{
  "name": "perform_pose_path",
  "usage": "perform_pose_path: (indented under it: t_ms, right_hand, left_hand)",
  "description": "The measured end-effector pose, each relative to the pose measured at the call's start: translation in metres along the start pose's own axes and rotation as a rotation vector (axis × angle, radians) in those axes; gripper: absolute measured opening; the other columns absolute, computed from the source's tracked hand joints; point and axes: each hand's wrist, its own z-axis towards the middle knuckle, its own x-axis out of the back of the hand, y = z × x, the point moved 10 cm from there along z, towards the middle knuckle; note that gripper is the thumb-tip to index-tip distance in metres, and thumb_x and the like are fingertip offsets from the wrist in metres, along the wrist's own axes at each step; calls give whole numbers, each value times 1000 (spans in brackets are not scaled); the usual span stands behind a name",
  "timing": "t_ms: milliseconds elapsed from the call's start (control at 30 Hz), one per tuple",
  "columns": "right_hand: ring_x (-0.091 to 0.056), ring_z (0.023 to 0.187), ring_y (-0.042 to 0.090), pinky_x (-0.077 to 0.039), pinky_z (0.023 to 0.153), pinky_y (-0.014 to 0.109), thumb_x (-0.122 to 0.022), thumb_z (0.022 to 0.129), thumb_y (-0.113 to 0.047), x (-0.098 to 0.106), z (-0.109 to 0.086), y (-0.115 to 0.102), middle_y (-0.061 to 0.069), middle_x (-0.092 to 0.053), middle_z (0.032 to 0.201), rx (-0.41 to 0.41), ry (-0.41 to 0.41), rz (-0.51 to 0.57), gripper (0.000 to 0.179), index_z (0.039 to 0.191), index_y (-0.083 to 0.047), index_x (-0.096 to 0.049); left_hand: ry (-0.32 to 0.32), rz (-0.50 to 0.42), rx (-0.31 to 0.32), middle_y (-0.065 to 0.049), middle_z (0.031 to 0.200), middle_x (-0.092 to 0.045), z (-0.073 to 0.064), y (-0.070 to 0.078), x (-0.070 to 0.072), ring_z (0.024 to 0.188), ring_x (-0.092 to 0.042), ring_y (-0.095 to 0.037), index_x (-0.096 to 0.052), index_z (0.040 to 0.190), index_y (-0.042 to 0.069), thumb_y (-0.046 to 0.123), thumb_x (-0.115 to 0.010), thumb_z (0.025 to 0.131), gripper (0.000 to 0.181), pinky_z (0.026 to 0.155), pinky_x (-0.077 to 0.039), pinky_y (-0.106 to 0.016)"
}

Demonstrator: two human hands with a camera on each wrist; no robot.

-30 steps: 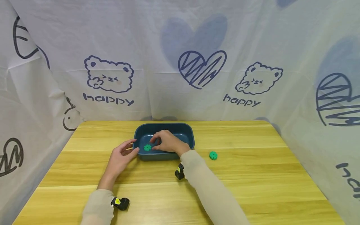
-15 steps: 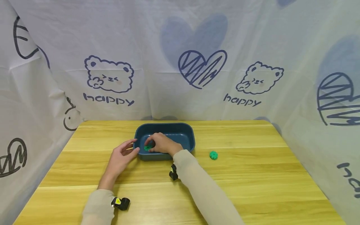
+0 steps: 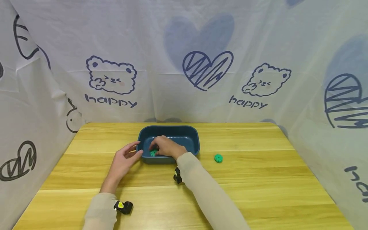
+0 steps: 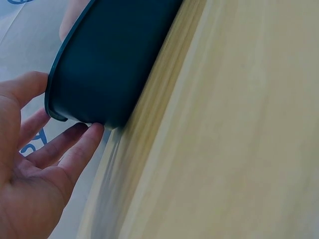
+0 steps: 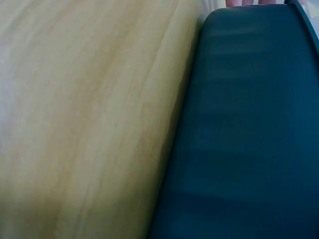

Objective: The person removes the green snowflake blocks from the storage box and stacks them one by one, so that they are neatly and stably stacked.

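Note:
My right hand [image 3: 166, 147] reaches into the dark blue rectangular bin [image 3: 184, 159]. Its thumb and fingers pinch a green notched disc [image 3: 153, 153], a snowflake-type building piece partly hidden by them. At the bin's left end, my left hand [image 3: 123, 161] has its thumb at the near rim corner and fingertips against the end wall. The left wrist view shows that hand [image 4: 42, 154] with its digits around the corner of the bin [image 4: 114, 64]. Only the bin's outer wall [image 5: 244, 134] and a few fingertips appear in the right wrist view.
A second green notched disc [image 3: 218, 158] lies on the wooden table [image 3: 258, 185], right of the bin. A white printed cloth [image 3: 161, 89] hangs behind the table and along both sides.
My right hand has moved left and closed on the green disc inside the bin. The disc has shifted slightly right and nearer. My left hand stays at the bin's end.

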Motion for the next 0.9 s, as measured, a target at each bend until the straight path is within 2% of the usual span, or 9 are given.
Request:
perform_pose_path:
  t_ms: [333,600,900]
  right_hand:
    - [-69,107,17,-58,96,25,-77,90,0,7,-8,1,5,-76,119,-14,-49,-75,31,120,-8,-77]
    - [-71,103,15,-60,93,24,-80,88,-2,11,-14,9,5,-78,115,-30,-45,-47,30,118,-8,-78]
    - [-68,87,10,-58,80,21,-80,91,-16,14,-20,13,3,-79,104,-16,-26,-81,21,110,-9,-80]
  left_hand:
    - [6,5,-7,-21,152,-55,0,0,0,133,-60,-40,-53,150,12,42,-68,100,61,96,-55,-16]
    - [12,18,14,-18,153,-55,1,-5,0,134,-60,-38,-53,150,15,45,-68,99,61,107,-55,-41]
    - [13,19,1,-19,152,-55,0,-4,0,134,-60,-39,-53,150,13,43,-68,99,61,107,-56,-40]
